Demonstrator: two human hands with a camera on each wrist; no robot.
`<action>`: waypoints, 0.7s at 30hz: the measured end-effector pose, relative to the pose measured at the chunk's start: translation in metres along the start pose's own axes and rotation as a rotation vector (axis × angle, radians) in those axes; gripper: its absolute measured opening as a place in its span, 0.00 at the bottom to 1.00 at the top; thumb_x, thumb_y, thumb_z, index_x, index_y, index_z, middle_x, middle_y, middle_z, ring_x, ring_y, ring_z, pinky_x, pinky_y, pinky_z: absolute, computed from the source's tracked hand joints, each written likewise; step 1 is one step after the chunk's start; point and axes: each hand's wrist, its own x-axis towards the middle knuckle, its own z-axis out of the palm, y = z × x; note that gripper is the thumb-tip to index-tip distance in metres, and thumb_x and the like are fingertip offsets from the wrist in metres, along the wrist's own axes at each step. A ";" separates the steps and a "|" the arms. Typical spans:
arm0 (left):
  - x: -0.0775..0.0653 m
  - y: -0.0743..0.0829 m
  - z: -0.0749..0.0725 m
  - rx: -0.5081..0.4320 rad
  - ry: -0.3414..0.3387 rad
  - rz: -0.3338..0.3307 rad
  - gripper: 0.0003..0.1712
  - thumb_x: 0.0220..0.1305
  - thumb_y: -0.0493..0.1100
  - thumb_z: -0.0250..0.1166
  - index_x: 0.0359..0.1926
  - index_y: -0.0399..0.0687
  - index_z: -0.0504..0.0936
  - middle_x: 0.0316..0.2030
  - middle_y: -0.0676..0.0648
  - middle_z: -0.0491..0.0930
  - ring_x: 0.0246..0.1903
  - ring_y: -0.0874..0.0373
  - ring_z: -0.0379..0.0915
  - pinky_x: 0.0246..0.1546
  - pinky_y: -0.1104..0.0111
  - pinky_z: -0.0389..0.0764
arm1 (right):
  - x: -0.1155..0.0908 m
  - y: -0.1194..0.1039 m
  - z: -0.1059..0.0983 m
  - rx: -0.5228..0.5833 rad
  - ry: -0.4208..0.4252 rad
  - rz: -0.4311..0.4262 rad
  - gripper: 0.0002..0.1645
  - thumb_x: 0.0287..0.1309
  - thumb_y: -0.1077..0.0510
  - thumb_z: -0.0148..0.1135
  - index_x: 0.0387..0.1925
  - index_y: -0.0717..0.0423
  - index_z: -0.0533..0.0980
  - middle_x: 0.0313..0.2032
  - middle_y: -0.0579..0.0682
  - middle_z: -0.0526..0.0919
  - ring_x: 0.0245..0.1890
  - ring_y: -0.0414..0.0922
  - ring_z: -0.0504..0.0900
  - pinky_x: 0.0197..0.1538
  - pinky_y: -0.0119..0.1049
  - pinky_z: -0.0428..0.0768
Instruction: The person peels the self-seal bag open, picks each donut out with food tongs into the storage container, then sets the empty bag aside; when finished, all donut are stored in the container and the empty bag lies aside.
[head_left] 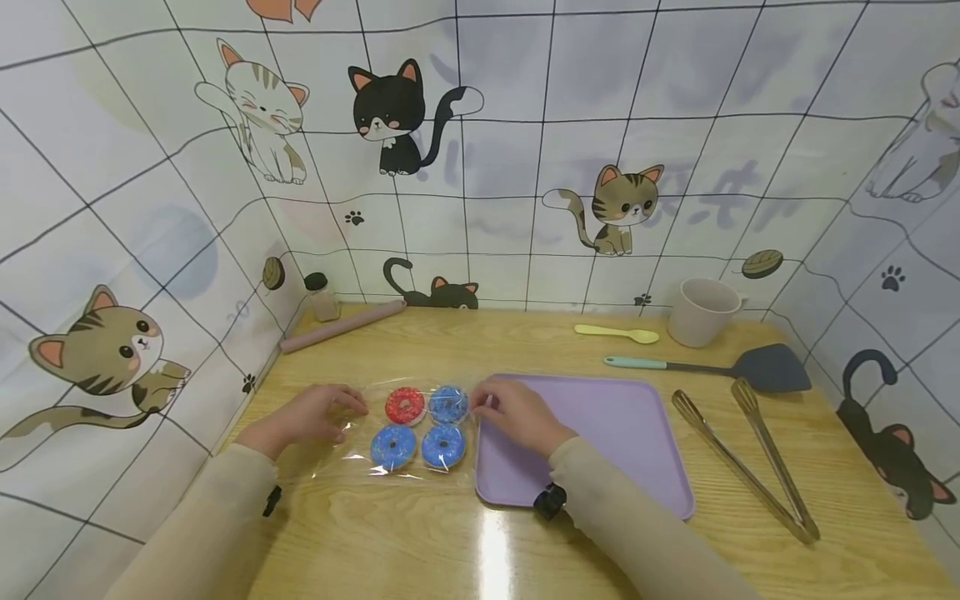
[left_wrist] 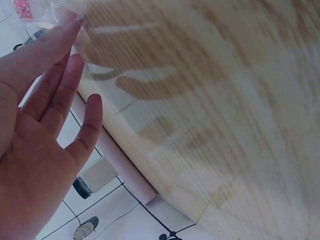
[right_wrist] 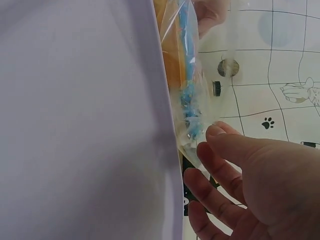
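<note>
A clear plastic bag [head_left: 358, 450] lies on the table, with one red-topped donut [head_left: 393, 408] and three blue-topped donuts [head_left: 381, 450] inside. They have speckled tops like sprinkles. At the bag's left end, my left hand [head_left: 315, 414] pinches the plastic between thumb and index finger, its other fingers loosely spread in the left wrist view. My right hand [head_left: 521, 412] pinches the bag's upper right edge, thumb and index fingertips at the plastic in the right wrist view. That hand is over the left rim of a lilac tray [head_left: 607, 417], which stands right beside the bag.
Metal tongs [head_left: 750, 475] lie spread right of the tray. Behind it are a spatula [head_left: 768, 368], a yellow spoon [head_left: 615, 332] and a beige mug [head_left: 699, 315]. A pink rolling pin [head_left: 345, 326] and a small black-lidded jar [head_left: 322, 300] sit back left. Cat-printed sheeting encloses three sides.
</note>
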 end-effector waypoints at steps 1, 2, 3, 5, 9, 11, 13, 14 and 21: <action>0.000 -0.001 0.000 0.002 0.000 -0.001 0.26 0.48 0.30 0.79 0.51 0.45 0.89 0.57 0.43 0.83 0.62 0.35 0.75 0.66 0.38 0.70 | -0.001 0.000 0.000 0.002 0.003 0.003 0.03 0.66 0.59 0.69 0.39 0.46 0.84 0.40 0.38 0.85 0.38 0.37 0.80 0.44 0.34 0.80; 0.000 -0.001 0.000 0.002 -0.001 -0.002 0.26 0.48 0.30 0.79 0.51 0.45 0.89 0.57 0.43 0.83 0.62 0.35 0.75 0.66 0.38 0.70 | -0.001 0.001 0.000 0.001 0.006 0.003 0.03 0.66 0.58 0.69 0.39 0.46 0.84 0.40 0.38 0.85 0.38 0.37 0.80 0.43 0.34 0.80; 0.000 -0.002 0.000 0.003 -0.002 -0.003 0.26 0.48 0.30 0.79 0.51 0.46 0.89 0.56 0.44 0.83 0.62 0.36 0.75 0.66 0.38 0.70 | -0.002 0.001 -0.001 0.004 0.008 0.004 0.03 0.66 0.58 0.69 0.39 0.46 0.84 0.40 0.38 0.85 0.38 0.37 0.80 0.43 0.34 0.80; 0.000 -0.004 0.001 0.002 -0.002 -0.004 0.26 0.48 0.30 0.80 0.51 0.46 0.89 0.56 0.44 0.83 0.62 0.36 0.75 0.66 0.38 0.70 | -0.003 0.002 -0.001 0.002 0.009 0.005 0.02 0.66 0.58 0.69 0.39 0.46 0.84 0.39 0.38 0.85 0.37 0.37 0.80 0.42 0.33 0.79; 0.001 -0.005 0.002 0.002 -0.001 -0.002 0.26 0.48 0.30 0.80 0.51 0.46 0.89 0.56 0.45 0.83 0.62 0.36 0.75 0.66 0.38 0.70 | -0.007 0.004 -0.003 -0.005 0.012 0.007 0.02 0.66 0.58 0.70 0.38 0.46 0.83 0.39 0.38 0.85 0.36 0.37 0.80 0.41 0.34 0.79; 0.000 -0.005 0.002 0.003 -0.004 -0.004 0.26 0.48 0.31 0.80 0.51 0.47 0.89 0.57 0.44 0.83 0.62 0.36 0.75 0.66 0.38 0.70 | -0.009 0.004 -0.005 -0.008 0.010 0.010 0.03 0.65 0.58 0.70 0.37 0.45 0.83 0.38 0.38 0.85 0.36 0.37 0.80 0.41 0.34 0.79; 0.001 -0.004 0.003 0.003 -0.007 -0.011 0.26 0.48 0.31 0.80 0.52 0.47 0.89 0.57 0.44 0.83 0.63 0.36 0.74 0.67 0.38 0.69 | -0.010 0.006 -0.005 -0.010 0.008 0.009 0.04 0.65 0.58 0.70 0.37 0.45 0.83 0.38 0.38 0.85 0.35 0.37 0.80 0.41 0.34 0.79; 0.001 -0.004 0.003 0.003 -0.007 -0.013 0.26 0.48 0.31 0.80 0.52 0.47 0.89 0.58 0.43 0.83 0.63 0.35 0.74 0.67 0.38 0.69 | -0.011 0.006 -0.006 -0.011 0.008 0.007 0.03 0.65 0.58 0.70 0.36 0.45 0.83 0.37 0.38 0.85 0.35 0.36 0.80 0.41 0.33 0.79; 0.002 -0.003 0.001 0.000 -0.005 -0.026 0.27 0.48 0.31 0.80 0.52 0.48 0.89 0.58 0.43 0.83 0.64 0.35 0.73 0.68 0.37 0.68 | -0.014 0.011 -0.008 -0.011 0.020 0.019 0.02 0.66 0.54 0.70 0.37 0.46 0.83 0.37 0.36 0.84 0.34 0.35 0.79 0.40 0.33 0.78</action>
